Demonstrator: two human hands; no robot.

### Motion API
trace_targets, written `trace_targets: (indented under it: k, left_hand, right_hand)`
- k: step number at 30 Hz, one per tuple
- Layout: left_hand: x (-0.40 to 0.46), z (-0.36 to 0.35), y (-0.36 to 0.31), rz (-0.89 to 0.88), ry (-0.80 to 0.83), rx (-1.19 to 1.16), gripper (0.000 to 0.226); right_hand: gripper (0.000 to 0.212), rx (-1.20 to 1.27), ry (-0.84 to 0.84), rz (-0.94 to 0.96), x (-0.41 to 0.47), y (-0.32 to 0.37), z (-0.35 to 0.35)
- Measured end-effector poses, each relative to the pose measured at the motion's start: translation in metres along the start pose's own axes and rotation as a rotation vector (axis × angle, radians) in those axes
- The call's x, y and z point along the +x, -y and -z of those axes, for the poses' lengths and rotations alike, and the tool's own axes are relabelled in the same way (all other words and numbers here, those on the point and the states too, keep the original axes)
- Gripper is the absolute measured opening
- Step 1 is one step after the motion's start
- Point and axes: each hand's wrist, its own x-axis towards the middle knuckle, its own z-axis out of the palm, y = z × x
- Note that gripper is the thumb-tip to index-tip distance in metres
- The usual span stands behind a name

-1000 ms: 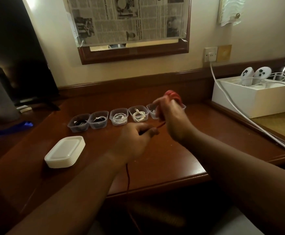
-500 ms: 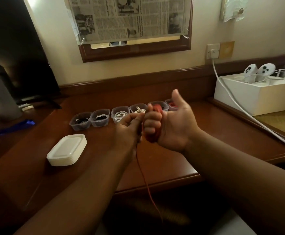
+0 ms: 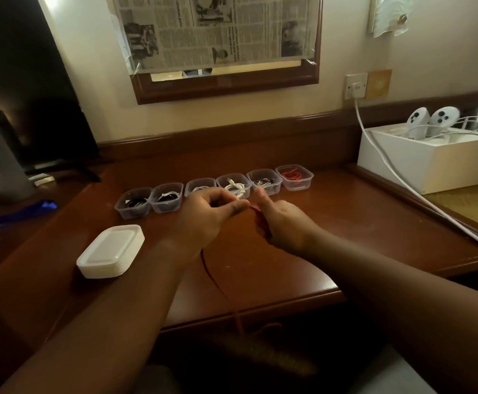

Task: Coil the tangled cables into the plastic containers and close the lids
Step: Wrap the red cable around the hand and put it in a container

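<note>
**Two Hands and a Red Cable**

A red cable (image 3: 217, 282) is hanging off the near edge of the brown desk (image 3: 374, 223) and running up to the hands. The left hand (image 3: 209, 217) is pinching it with curled fingers. The right hand (image 3: 281, 223) is gripping a small bunch of the same cable, with the thumb sticking up.

To the left, a stack of white lids (image 3: 109, 251) is sitting on the desk. Just behind the hands, six clear containers (image 3: 163, 197) are standing in a row with no lids on. The hands are hiding part of the middle ones. Each is holding some cable, and the far right one (image 3: 294, 177) is holding red cable.

Farther right, a white box (image 3: 431, 163) is holding two white controllers (image 3: 431, 120). A thick white cord (image 3: 388, 166) is running from a wall plug (image 3: 355, 86) across the box. On the wall, newspaper (image 3: 215, 29) is covering a wooden frame (image 3: 226, 83). A dark screen (image 3: 30, 95) is standing at far left.
</note>
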Motion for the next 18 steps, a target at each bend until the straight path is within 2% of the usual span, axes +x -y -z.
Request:
trace_targets:
  k: [2,4,6,7,8,10,13,14,15,16,18]
  left_hand:
    - [0.0,-0.004,0.008,0.141,-0.009,-0.24,0.014]
    - [-0.004,-0.018,0.017,0.248,-0.035,-0.417,0.015]
    - [-0.015,-0.034,0.021,0.296,-0.017,-0.487,0.014]
    - [-0.021,-0.041,0.022,0.3,0.023,-0.491,0.015]
    - [-0.025,-0.045,0.021,0.294,0.065,-0.47,0.016]
    - [-0.029,-0.047,0.018,0.255,0.128,-0.332,0.018]
    - [-0.024,-0.04,0.007,0.119,0.206,-0.072,0.015]
    - [-0.021,-0.036,0.002,0.075,0.208,-0.025,0.012]
    - [-0.018,-0.031,-0.001,0.033,0.194,0.025,0.01]
    - [-0.015,-0.026,-0.005,-0.017,0.162,0.093,0.011]
    - [-0.007,-0.014,-0.005,-0.093,0.073,0.174,0.009]
  right_hand:
    - [0.076,0.417,0.153,-0.118,-0.004,0.007,0.002]
    - [0.075,0.854,0.248,-0.12,-0.008,0.019,0.008]
    - [0.075,1.19,0.194,-0.024,-0.007,0.029,0.014]
    - [0.075,1.249,0.115,0.047,-0.005,0.03,0.016]
    - [0.072,1.209,0.02,0.119,-0.001,0.029,0.018]
    - [0.064,0.889,-0.167,0.237,0.007,0.022,0.019]
    - [0.048,-0.012,-0.328,0.31,0.01,0.007,0.017]
    - [0.05,-0.297,-0.299,0.31,0.01,0.003,0.015]
    - [0.055,-0.471,-0.249,0.299,0.01,-0.002,0.013]
    - [0.06,-0.519,-0.2,0.274,0.01,-0.004,0.01]
    - [0.07,-0.336,-0.092,0.131,0.007,-0.002,0.005]
